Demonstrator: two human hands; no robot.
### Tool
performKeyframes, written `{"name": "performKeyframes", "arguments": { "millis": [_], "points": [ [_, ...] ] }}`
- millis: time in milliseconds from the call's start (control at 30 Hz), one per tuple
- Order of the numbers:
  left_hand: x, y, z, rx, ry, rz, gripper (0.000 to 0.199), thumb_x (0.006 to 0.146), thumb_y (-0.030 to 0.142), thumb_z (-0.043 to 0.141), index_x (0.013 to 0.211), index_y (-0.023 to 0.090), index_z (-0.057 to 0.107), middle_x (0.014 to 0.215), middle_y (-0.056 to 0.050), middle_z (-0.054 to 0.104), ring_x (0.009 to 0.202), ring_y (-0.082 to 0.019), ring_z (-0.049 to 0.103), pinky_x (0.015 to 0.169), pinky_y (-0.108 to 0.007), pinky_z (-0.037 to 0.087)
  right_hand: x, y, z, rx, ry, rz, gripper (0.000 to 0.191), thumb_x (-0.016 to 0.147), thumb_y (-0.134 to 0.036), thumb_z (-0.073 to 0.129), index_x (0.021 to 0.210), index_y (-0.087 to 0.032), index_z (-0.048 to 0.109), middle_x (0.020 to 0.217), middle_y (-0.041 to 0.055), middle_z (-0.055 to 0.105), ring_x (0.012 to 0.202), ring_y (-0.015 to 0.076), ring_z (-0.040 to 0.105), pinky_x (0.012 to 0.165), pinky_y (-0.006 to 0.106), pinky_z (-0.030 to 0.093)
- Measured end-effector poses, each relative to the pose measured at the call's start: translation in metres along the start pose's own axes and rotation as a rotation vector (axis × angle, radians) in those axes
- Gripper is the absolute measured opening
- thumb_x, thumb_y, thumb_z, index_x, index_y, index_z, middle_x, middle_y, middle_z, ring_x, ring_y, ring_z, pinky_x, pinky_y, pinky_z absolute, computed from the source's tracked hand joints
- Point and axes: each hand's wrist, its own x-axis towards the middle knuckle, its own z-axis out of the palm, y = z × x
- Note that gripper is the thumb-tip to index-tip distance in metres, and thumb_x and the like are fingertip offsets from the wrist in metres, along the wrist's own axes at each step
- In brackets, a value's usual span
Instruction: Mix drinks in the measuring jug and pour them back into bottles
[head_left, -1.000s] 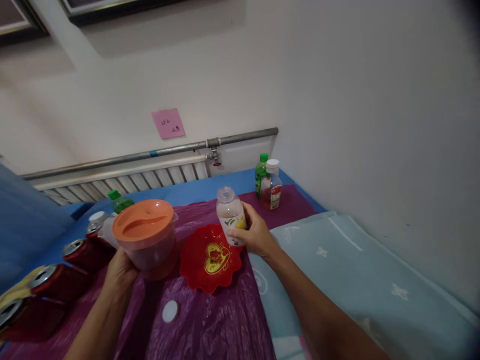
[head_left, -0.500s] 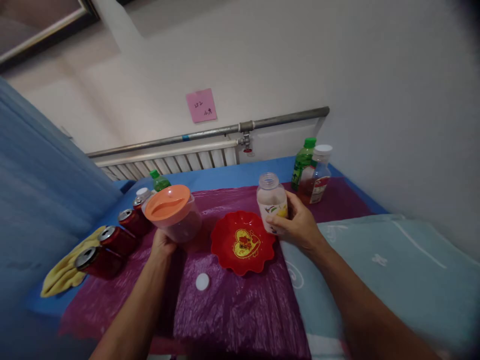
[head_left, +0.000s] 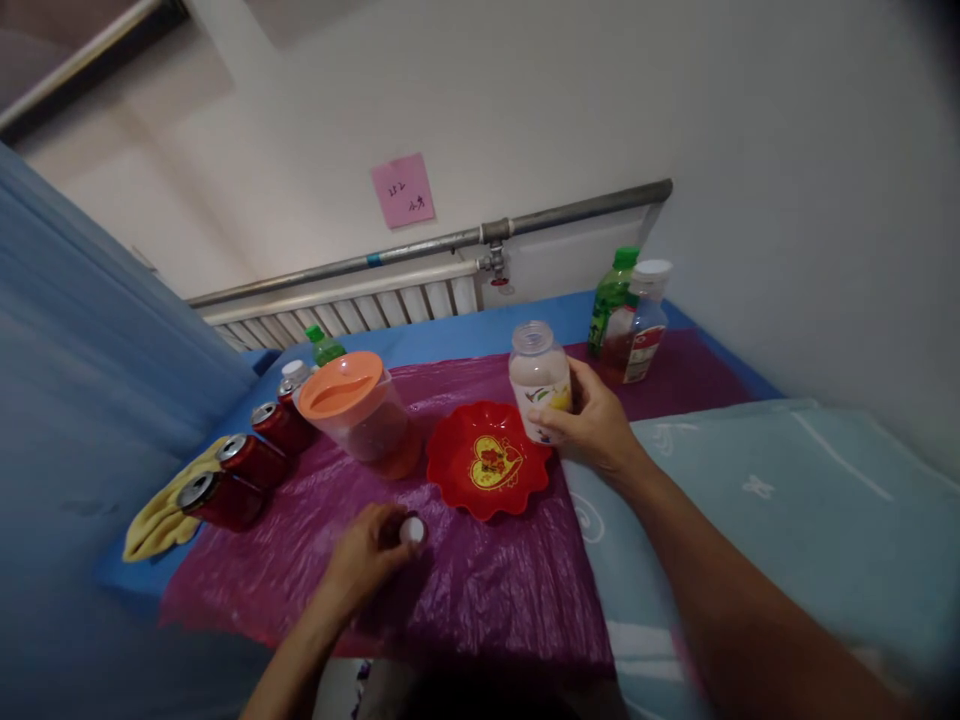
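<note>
My right hand (head_left: 592, 415) is wrapped around a clear jar (head_left: 534, 372) with a fruit label and no lid, which stands upright just behind the right edge of a red scalloped plate (head_left: 450, 485). A yellow heart pattern decorates the plate. In front of the plate, my left hand (head_left: 364, 555) pinches a small white bottle cap (head_left: 412, 531) low over the purple plastic sheet (head_left: 480, 590). Behind that hand stands a pitcher (head_left: 367, 425) with an orange lid, touched by neither hand.
Several red cans (head_left: 255, 460) line the left side beside a yellow cloth (head_left: 161, 510). Behind them are a small green-capped bottle (head_left: 326, 348) and a white-capped one (head_left: 292, 374). A green bottle (head_left: 611, 295) and a white-capped bottle (head_left: 646, 330) stand back right, near a pale blue cloth (head_left: 712, 520).
My left hand has let go of the pitcher, which now stands on the sheet, and has come forward to the white cap. My right hand keeps its hold on the jar.
</note>
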Motion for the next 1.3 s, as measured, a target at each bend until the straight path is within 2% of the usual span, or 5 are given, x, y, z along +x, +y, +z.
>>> {"name": "performKeyframes", "arguments": {
  "millis": [133,233,367,567,1300],
  "points": [
    [0.001,0.006,0.015,0.347,-0.096,0.132,0.026,0.060,0.020,0.068,0.086,0.018,0.073,0.089,-0.010,0.069,0.080,-0.023,0.063,0.076,-0.035,0.047,0.002,0.004,-0.002,-0.013,-0.024,-0.002,0.085,0.055,-0.029,0.081,0.133,-0.018,0.049,0.132,0.0127,0.061,0.120,0.0309,0.058,0.102,0.046,0.046],
    [0.008,0.023,0.007,0.094,-0.052,0.065,0.026,0.060,0.029,0.070,0.083,0.016,0.071,0.084,-0.009,0.070,0.080,-0.024,0.064,0.075,-0.035,0.048,0.000,0.002,-0.001,-0.044,-0.046,-0.011,0.085,0.055,-0.029,0.080,0.134,-0.018,0.049,0.129,0.0113,0.062,0.117,0.0299,0.060,0.099,0.044,0.048],
    [0.014,0.089,-0.009,-0.401,0.053,0.096,0.043,0.061,0.042,0.078,0.096,0.018,0.071,0.090,-0.005,0.073,0.085,-0.020,0.066,0.079,-0.031,0.050,-0.010,-0.009,0.008,-0.096,-0.150,-0.013,0.080,0.058,-0.027,0.079,0.132,-0.018,0.052,0.123,0.0088,0.065,0.111,0.0284,0.063,0.096,0.040,0.050],
    [0.025,0.170,0.004,-0.567,-0.037,0.217,0.053,0.054,0.045,0.085,0.097,0.016,0.071,0.097,-0.007,0.074,0.087,-0.021,0.067,0.081,-0.031,0.051,-0.024,-0.014,0.023,-0.209,-0.285,-0.072,0.073,0.059,-0.017,0.074,0.129,-0.023,0.056,0.120,0.0062,0.067,0.107,0.0272,0.064,0.095,0.040,0.051],
    [0.058,0.175,-0.002,-0.094,-0.169,0.355,0.037,0.062,0.043,0.081,0.086,0.016,0.075,0.082,-0.006,0.072,0.076,-0.021,0.064,0.069,-0.029,0.048,-0.025,-0.009,0.020,-0.370,-0.289,-0.173,0.076,0.057,-0.015,0.076,0.131,-0.023,0.057,0.128,0.0089,0.063,0.118,0.0298,0.058,0.105,0.046,0.043]
  ]
}}
